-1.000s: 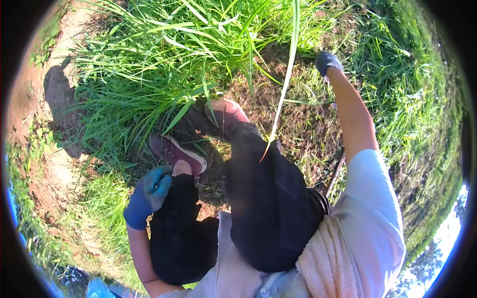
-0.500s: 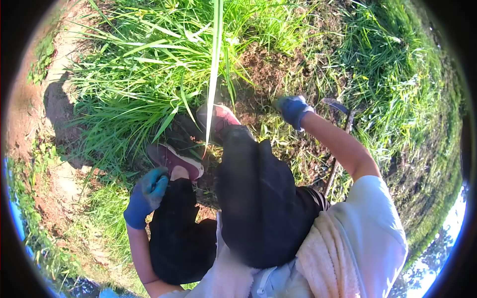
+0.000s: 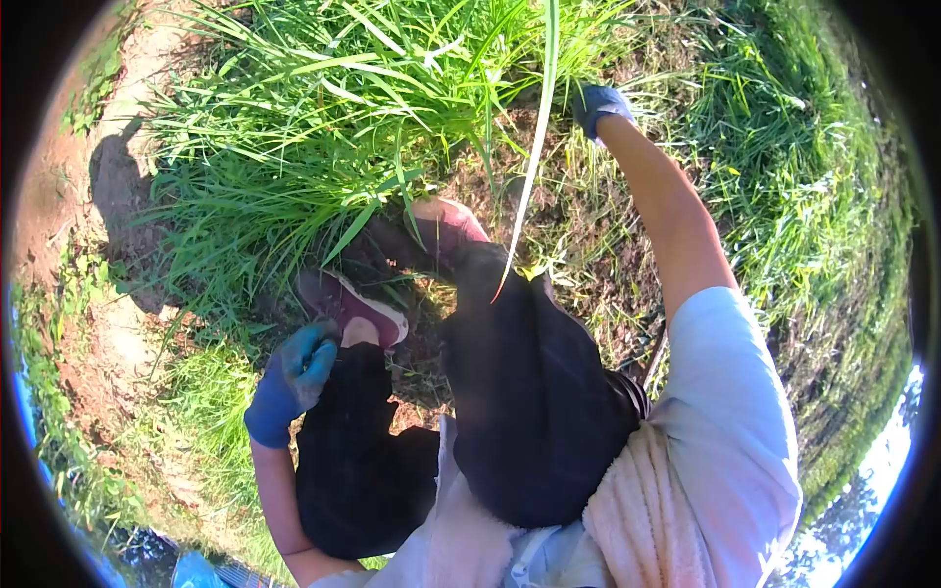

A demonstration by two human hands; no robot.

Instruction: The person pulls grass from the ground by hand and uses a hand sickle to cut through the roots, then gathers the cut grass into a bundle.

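My left hand (image 3: 294, 380), in a blue glove, is held beside my knee near the red shoe (image 3: 355, 306); its fingers are curled together, and what they hold, if anything, is too small to make out. My right hand (image 3: 599, 108), gloved in blue too, reaches out at the edge of the tall green grass (image 3: 363, 108). Its fingers are hidden by the glove's back and the grass. One long blade (image 3: 534, 157) rises close to the camera.
My legs in black trousers (image 3: 529, 402) are bent in a squat. Bare soil (image 3: 118, 235) lies at the left, and more grass (image 3: 774, 127) grows at the right. A pale towel (image 3: 642, 490) hangs by my waist.
My right hand has moved up and slightly right, from the soil near the shoes to the grass edge. My left hand has barely moved. The long blade appears farther right.
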